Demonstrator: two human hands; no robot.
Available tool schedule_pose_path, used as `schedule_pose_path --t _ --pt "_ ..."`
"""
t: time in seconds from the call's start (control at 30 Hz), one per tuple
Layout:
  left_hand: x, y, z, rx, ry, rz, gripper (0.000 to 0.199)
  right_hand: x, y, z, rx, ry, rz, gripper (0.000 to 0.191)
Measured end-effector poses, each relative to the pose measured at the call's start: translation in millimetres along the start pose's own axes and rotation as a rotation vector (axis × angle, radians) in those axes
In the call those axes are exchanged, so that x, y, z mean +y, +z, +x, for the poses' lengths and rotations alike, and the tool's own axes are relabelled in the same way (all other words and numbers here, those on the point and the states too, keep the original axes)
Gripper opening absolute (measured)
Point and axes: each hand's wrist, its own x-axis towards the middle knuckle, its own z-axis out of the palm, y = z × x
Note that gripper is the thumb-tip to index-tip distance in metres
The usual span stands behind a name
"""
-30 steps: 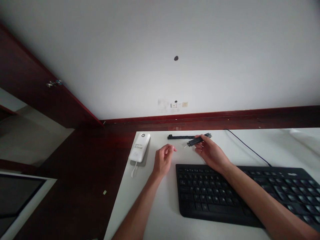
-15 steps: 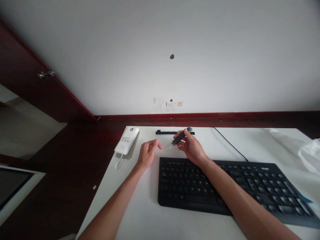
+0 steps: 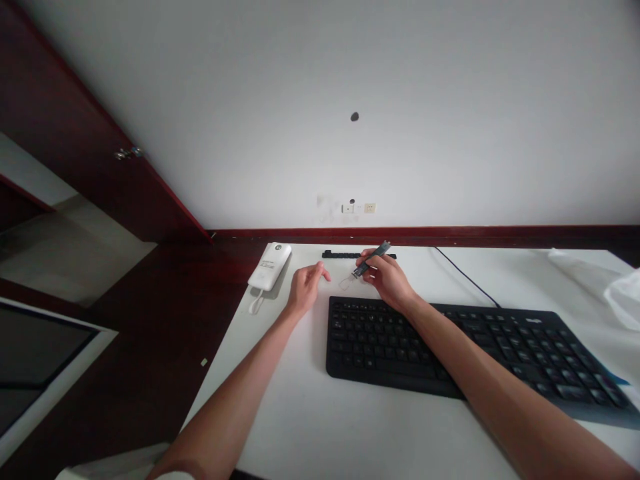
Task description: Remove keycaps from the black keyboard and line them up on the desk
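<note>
My right hand point(image 3: 385, 275) is closed around a dark keycap puller point(image 3: 371, 259), with its thin wire loops point(image 3: 346, 283) pointing down and left. The puller is held above the table, just beyond the back left part of a black keyboard point(image 3: 390, 333). To the left of the wire loops is my left hand point(image 3: 305, 287). Its fingers are loosely bent with the tips apart, and I see nothing in them. Behind the right hand lies a row of small black keycaps point(image 3: 345, 255), partly covered by that hand.
A white power bank point(image 3: 270, 267) with a short cable loop lies at the table's left edge. The keyboard's cord point(image 3: 467, 277) runs to the back edge of the white table point(image 3: 350, 427). White crumpled wrapping point(image 3: 583, 273) lies at the right. A wall stands beyond.
My view has shifted, so the whole scene sits a little further right and higher. The puller has turned in my right hand, showing a greyer side. My left hand keeps nearly the same pose.
</note>
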Motion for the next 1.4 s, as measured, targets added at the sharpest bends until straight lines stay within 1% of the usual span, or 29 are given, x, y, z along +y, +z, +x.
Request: schedule_pose_path --t 0.1,0.37,0.6,0.83,0.93,1.03,1.13,1.27,1.33,1.4 --pt "0 -0.1 -1 0.000 0.009 -0.007 0.064 0 2 -1 -0.039 -0.023 0.000 0.017" --pt "2 0.2 -1 -0.006 0.021 0.017 0.062 -3 7 -6 -0.117 -0.055 -0.068 0.013" --pt "1 0.7 -1 -0.012 0.035 -0.013 0.063 -3 7 -7 -0.154 -0.087 -0.125 0.012" --pt "-3 1.1 0 -0.005 0.043 0.018 0.064 0 5 -4 -0.212 -0.083 -0.132 0.011" --pt "-4 1.0 1 0.001 0.044 0.006 0.063 0 5 -4 -0.190 -0.088 -0.161 0.011" --pt "-1 2.1 1 -0.016 0.052 0.008 0.060 0 5 -5 -0.153 -0.095 -0.189 0.012" --pt "1 3.5 0 -0.071 0.080 -0.009 0.054 2 5 -3 -0.113 -0.115 -0.196 0.014" --pt "3 2.6 -1 -0.133 0.107 -0.033 0.050 4 5 1 0.000 -0.141 -0.172 0.016" --pt "10 2.1 -4 -0.136 0.125 0.004 0.050 5 4 2 0.044 -0.142 -0.170 0.016" --pt "29 5.1 -12 -0.145 0.163 0.058 0.053 6 4 3 0.054 -0.142 -0.179 0.015"
